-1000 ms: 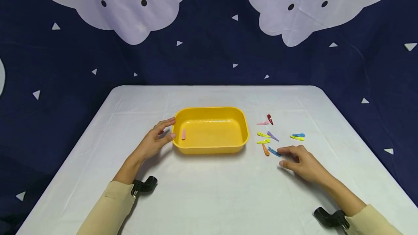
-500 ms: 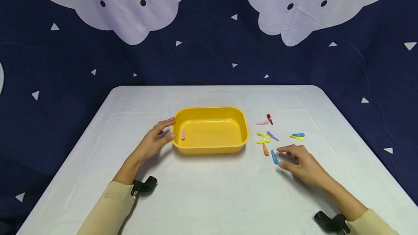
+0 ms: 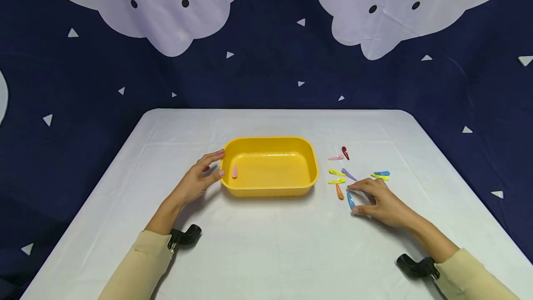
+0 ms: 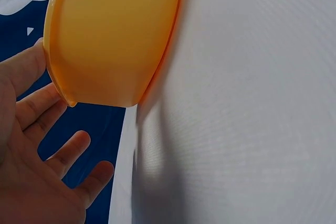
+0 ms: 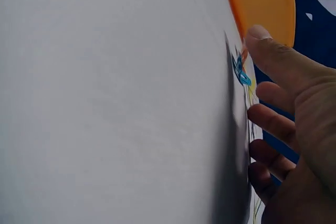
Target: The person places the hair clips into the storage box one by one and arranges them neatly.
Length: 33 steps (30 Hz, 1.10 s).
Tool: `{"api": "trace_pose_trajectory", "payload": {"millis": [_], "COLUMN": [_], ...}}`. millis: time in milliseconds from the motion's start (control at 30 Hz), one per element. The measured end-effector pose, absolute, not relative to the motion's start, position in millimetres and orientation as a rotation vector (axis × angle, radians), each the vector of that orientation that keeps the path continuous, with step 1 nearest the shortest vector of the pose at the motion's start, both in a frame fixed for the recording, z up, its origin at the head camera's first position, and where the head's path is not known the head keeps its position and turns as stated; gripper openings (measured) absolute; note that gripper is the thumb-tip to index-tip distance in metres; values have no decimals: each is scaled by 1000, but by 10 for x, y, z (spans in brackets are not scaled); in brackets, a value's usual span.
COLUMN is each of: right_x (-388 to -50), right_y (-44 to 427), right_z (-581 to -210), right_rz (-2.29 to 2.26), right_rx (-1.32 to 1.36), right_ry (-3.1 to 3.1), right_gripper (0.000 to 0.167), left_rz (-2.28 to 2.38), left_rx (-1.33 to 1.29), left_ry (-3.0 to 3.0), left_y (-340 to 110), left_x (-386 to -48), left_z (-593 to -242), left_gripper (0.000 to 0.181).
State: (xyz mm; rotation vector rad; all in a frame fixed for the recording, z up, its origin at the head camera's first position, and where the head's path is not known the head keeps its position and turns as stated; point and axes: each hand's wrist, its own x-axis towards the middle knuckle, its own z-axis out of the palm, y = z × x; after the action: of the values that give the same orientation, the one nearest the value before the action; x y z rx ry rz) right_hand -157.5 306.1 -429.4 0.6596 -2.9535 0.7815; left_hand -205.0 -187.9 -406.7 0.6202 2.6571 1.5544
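Observation:
A yellow plastic tray [image 3: 270, 192] stands on the white table. My left hand [image 3: 195, 180] touches its left end, thumb and index finger spread along the rim and the other fingers loose below it. Inside the tray lies a pink hair clip [image 3: 235, 171]. Right of the tray, my right hand [image 3: 385, 205] is low over a blue hair clip [image 3: 350, 199], index fingertip near its far end and thumb near its close end. In the right wrist view, that blue clip [image 5: 242, 74] lies on the table below the thumb tip; I cannot tell whether the fingertips touch it.
Around it lie an orange clip [image 3: 339, 192], two yellow clips [image 3: 336, 181], a purple clip [image 3: 349, 174], a pink clip [image 3: 335, 157] and a red clip [image 3: 345, 153]. Farther right, another blue clip [image 3: 381, 173] lies against a yellow one [image 3: 380, 177]. A dark patterned cloth [image 3: 266, 68] hangs behind.
The blue clip has turned from slanting sideways to pointing toward me, coming apart from the orange one. My right hand's index finger and thumb have moved left around it. The left hand stays put.

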Motion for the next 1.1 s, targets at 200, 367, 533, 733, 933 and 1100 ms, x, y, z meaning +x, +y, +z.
{"api": "trace_pose_trajectory", "payload": {"millis": [200,367,533,733,933,1100], "right_x": [-1617,-1654,-1663,-1645,-1645,-1652], "right_y": [3106,3123,3116,3086,3096,3114], "right_z": [-4328,-4364,-4383,-4374,-4390,-4426], "right_rz": [784,766,744,751,746,741], "right_rx": [770,843,822,778,790,820], "right_ry": [-2897,-2840,-2848,-2871,-2834,-2776], "right_gripper": [55,54,53,51,51,51], "left_rz": [1546,1535,1538,1545,1532,1537], "left_rx": [621,610,602,602,608,628], "left_ry": [2661,2668,2664,2659,2666,2669], "left_y": [-1870,-1868,-1869,-1864,-1867,-1870], "left_x": [-2045,-2046,-2051,-2051,-2057,-2063], "left_z": [-4055,-4068,-4080,-4063,-4066,-4068], "left_gripper": [49,49,49,49,49,49]}}
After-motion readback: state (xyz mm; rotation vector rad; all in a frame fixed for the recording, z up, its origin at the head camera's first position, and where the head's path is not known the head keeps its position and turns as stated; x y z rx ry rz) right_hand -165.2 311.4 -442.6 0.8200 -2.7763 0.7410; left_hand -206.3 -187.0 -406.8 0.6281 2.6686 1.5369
